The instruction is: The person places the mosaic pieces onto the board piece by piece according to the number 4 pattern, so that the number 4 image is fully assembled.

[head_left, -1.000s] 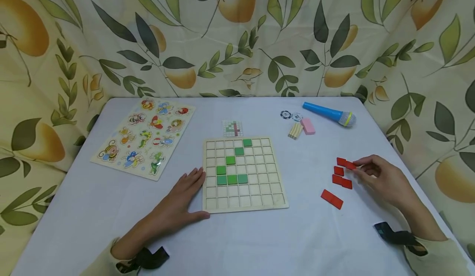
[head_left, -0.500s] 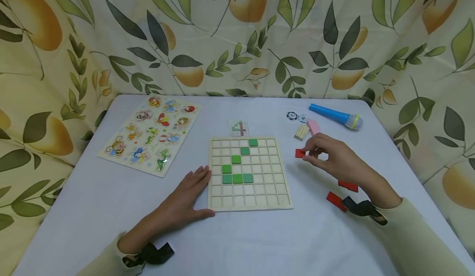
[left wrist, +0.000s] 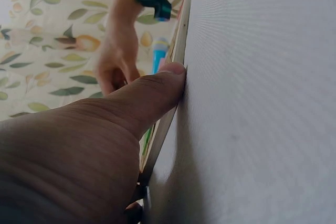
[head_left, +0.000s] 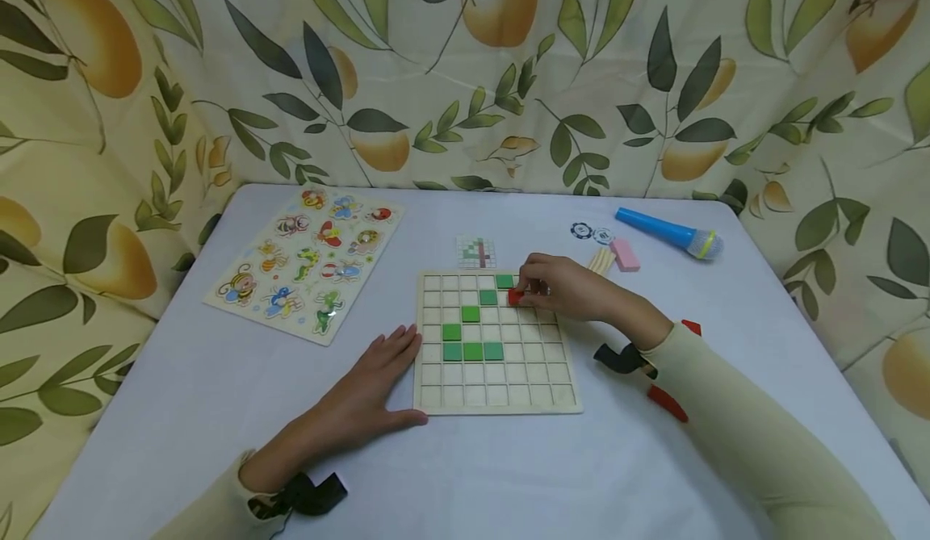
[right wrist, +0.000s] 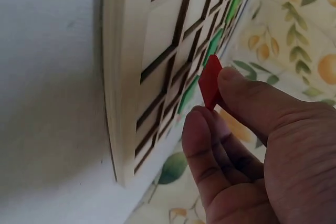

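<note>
R hand (head_left: 563,291) pinches a small red square wooden tile (head_left: 515,297) betw. thumb & fingertips, over the upper-right part of the pale wooden grid board (head_left: 501,399), just beside the green square tiles (head_left: 473,351) set in its cells; L hand (head_left: 363,399) lies flat on the white tabletop (head_left: 182,411), fingers straight, thumb against board's left edge; more red tiles (head_left: 667,401) lie by the R forearm.

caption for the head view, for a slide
Right hand holds a red tile over the grid board; left hand steadies its edge.
</note>
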The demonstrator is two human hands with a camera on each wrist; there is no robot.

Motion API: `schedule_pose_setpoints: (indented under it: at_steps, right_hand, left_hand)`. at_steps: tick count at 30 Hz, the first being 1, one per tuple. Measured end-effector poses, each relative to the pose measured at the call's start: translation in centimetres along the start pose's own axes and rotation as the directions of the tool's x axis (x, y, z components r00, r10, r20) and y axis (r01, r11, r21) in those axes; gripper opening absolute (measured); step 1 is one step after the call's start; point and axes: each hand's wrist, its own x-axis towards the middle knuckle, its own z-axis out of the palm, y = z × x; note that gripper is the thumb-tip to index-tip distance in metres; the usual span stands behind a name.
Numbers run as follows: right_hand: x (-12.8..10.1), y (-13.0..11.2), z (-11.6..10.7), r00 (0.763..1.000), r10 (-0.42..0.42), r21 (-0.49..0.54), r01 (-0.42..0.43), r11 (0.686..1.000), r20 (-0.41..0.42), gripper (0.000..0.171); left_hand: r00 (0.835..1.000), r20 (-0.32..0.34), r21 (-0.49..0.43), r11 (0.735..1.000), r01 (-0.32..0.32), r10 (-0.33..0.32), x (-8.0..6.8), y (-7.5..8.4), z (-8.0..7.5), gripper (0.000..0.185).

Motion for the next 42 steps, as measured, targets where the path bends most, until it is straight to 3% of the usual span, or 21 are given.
schedule_pose_setpoints:
  at_steps: [7, 16, 20, 23, 27, 32, 34, 37, 40, 42]
  right_hand:
    - [1.1, 0.2, 0.8, 0.998, -0.025, -0.02, 0.026, 0.999, 0.057, 0.006]
    - [0.5, 0.2, 0.7, 0.999, -0.037, -0.015, 0.037, 0.999, -0.01, 0.003]
    - [-1.5, -0.3, 0.1, 0.997, -0.008, -0.012, 0.007, 1.0, -0.07, 0.014]
    - [-4.8, -0.8, -1.0, 0.984, 0.045, 0.021, -0.042, 0.999, -0.174, 0.02]
    - [-10.6, -1.3, -2.4, 0.928, 0.127, 0.108, -0.095, 0.99, -0.349, 0.024]
    - [-17.5, -0.2, -2.5, 0.803, 0.32, 0.246, -0.222, 0.944, -0.502, 0.025]
    - [-19.6, 0.6, -2.1, 0.754, 0.408, 0.29, -0.295, 0.91, -0.514, 0.024]
    - [-22.1, 1.7, -1.0, 0.7, 0.507, 0.324, -0.391, 0.861, -0.503, 0.025]
    - [-23.9, 2.6, 0.0, 0.669, 0.564, 0.342, -0.448, 0.826, -0.484, 0.027]
    - [-24.7, 3.0, 0.6, 0.662, 0.588, 0.357, -0.468, 0.809, -0.465, 0.028]
  left_hand:
    - [1.0, 0.015, 0.011, 1.0, -0.01, 0.01, 0.3, 0.4, 0.1, 0.113]
    - [1.0, 0.028, 0.01, 1.0, -0.015, 0.015, 0.5, 0.9, -0.4, 0.114]
    - [0.999, 0.033, 0.002, 1.0, -0.014, 0.014, 0.5, 1.0, -0.2, 0.114]
    - [0.999, 0.038, 0.002, 1.0, -0.011, 0.011, 0.5, 1.0, -0.1, 0.114]
    - [0.999, 0.046, 0.006, 1.0, 0.005, -0.006, 0.3, 0.8, -0.1, 0.115]
    - [0.999, 0.028, 0.0, 1.0, 0.029, -0.029, 0.0, 0.8, -0.4, 0.115]
    - [1.0, 0.017, -0.01, 1.0, 0.026, -0.026, -0.1, 0.9, -0.4, 0.114]
    - [1.0, 0.014, -0.018, 0.999, 0.027, -0.027, -0.1, 1.0, -0.2, 0.114]
    - [0.999, 0.016, -0.005, 0.999, 0.034, -0.034, -0.1, 0.9, -0.1, 0.115]
    - [0.999, 0.012, 0.008, 0.999, 0.035, -0.035, -0.1, 0.8, -0.1, 0.116]
